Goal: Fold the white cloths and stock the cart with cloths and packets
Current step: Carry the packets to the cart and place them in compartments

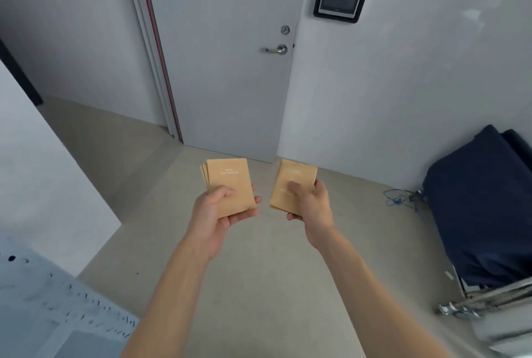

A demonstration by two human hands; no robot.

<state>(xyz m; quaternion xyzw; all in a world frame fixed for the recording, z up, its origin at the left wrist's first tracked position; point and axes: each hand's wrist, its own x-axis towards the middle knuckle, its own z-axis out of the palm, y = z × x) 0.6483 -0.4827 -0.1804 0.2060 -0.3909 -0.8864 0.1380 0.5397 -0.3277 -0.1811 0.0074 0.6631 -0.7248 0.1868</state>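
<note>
A navy-draped cart (478, 208) waits at the frame's right edge, its shelves unseen, no white cloths in sight. At centre, the left hand (218, 208) pinches a fanned stack of brown packets (229, 185); the right hand (309, 205) pinches a second stack (292, 182), thumbs on top. Stocking appears unfinished.

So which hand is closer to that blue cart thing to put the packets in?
Probably the right hand: it holds brown packets nearer the dark blue cart at the right edge. The left hand with its packets is farther.
</note>
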